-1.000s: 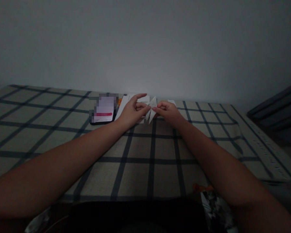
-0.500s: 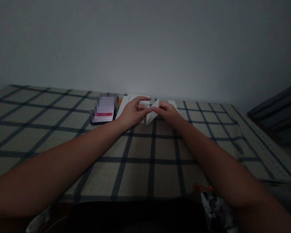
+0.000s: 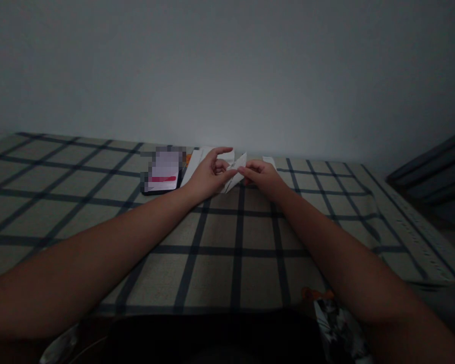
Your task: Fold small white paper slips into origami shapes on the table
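A small folded piece of white paper (image 3: 241, 161) with pointed ends is held between my two hands, just above the table. My left hand (image 3: 211, 172) pinches its left side between thumb and fingers, the index finger stretched out over it. On the other side my right hand (image 3: 261, 173) grips the paper's edge with thumb and index finger, the other fingers curled. My fingers cover the middle of the paper. Behind my left hand lie white sheets (image 3: 191, 169), partly hidden by it. Another white piece (image 3: 269, 161) shows behind my right hand.
A phone (image 3: 163, 171) with a lit screen lies left of my left hand, with something orange (image 3: 188, 160) beside it. A checked cloth (image 3: 220, 232) covers the table, which meets a grey wall (image 3: 227, 76). Near my right forearm is a patterned item (image 3: 339, 323).
The folded paper has tilted and shifted slightly left between my fingers. My left index finger has lifted a little. The phone and the sheets are unmoved.
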A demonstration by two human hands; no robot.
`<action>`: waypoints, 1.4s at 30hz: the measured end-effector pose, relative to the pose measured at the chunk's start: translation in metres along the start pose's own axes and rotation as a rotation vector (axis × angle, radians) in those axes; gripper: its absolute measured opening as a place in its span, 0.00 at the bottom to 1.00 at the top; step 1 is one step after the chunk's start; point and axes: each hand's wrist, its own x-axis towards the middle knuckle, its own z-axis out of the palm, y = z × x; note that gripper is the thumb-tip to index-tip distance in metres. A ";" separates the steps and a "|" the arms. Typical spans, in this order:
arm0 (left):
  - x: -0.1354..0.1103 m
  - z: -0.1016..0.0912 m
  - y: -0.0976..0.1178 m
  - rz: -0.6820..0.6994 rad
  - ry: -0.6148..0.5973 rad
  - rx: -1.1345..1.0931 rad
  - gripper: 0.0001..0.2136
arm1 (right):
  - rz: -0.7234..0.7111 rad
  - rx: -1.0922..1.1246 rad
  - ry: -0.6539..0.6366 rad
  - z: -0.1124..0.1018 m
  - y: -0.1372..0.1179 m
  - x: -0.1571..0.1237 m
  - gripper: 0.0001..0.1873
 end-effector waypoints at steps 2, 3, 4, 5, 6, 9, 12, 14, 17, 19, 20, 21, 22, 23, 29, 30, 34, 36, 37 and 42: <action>0.000 0.000 0.000 0.007 0.031 -0.001 0.30 | 0.015 0.006 -0.002 0.001 -0.001 0.000 0.21; -0.001 0.001 0.000 0.008 0.046 -0.003 0.30 | 0.019 0.004 0.010 0.002 -0.002 0.000 0.21; -0.001 0.001 0.000 0.010 0.058 -0.009 0.30 | 0.019 0.000 0.023 0.002 -0.003 0.000 0.21; 0.000 0.001 0.000 0.012 0.064 -0.018 0.31 | 0.016 -0.004 0.032 0.003 -0.004 0.000 0.21; 0.000 0.001 0.000 0.012 0.062 -0.030 0.32 | 0.012 -0.006 0.036 0.003 -0.004 0.000 0.21; 0.001 0.000 -0.002 0.003 0.040 -0.062 0.33 | 0.011 -0.004 0.031 0.003 -0.005 0.001 0.20; 0.003 0.000 -0.005 0.007 0.028 -0.072 0.32 | 0.033 0.069 0.032 0.003 -0.003 0.003 0.19; 0.003 0.000 -0.006 0.016 0.030 -0.078 0.31 | 0.043 0.143 0.028 0.004 -0.001 0.004 0.22; 0.003 0.000 -0.007 0.011 0.034 -0.107 0.33 | 0.010 0.200 0.038 0.006 0.002 0.005 0.27; 0.003 0.000 -0.007 -0.015 0.019 -0.129 0.35 | -0.030 0.214 0.060 0.007 0.003 0.006 0.28; 0.003 0.000 -0.007 -0.033 0.008 -0.133 0.36 | -0.045 0.219 0.069 0.007 0.003 0.006 0.28; 0.003 0.000 -0.006 -0.052 -0.002 -0.131 0.35 | -0.055 0.225 0.073 0.007 0.004 0.005 0.29; 0.002 -0.001 -0.005 -0.070 -0.009 -0.121 0.34 | -0.059 0.231 0.070 0.007 0.004 0.005 0.29; 0.001 -0.001 -0.004 -0.083 -0.013 -0.109 0.32 | -0.060 0.240 0.066 0.006 0.004 0.005 0.30; -0.002 0.001 0.005 -0.132 0.045 -0.094 0.25 | -0.064 0.235 -0.016 0.005 0.004 0.002 0.26; -0.002 0.002 0.007 -0.142 0.056 -0.108 0.24 | -0.084 0.222 -0.028 0.004 0.004 0.002 0.28; -0.002 0.003 0.010 -0.198 0.056 -0.205 0.23 | -0.172 0.164 -0.050 0.002 0.002 0.001 0.42; -0.001 0.002 0.008 -0.218 0.056 -0.252 0.23 | -0.203 0.134 -0.078 0.000 0.003 0.002 0.37; 0.000 0.001 0.006 -0.224 0.053 -0.272 0.23 | -0.218 0.105 -0.095 -0.001 0.004 0.002 0.33; 0.002 0.000 0.001 -0.260 0.039 -0.318 0.25 | -0.320 -0.155 -0.101 -0.008 0.007 0.005 0.19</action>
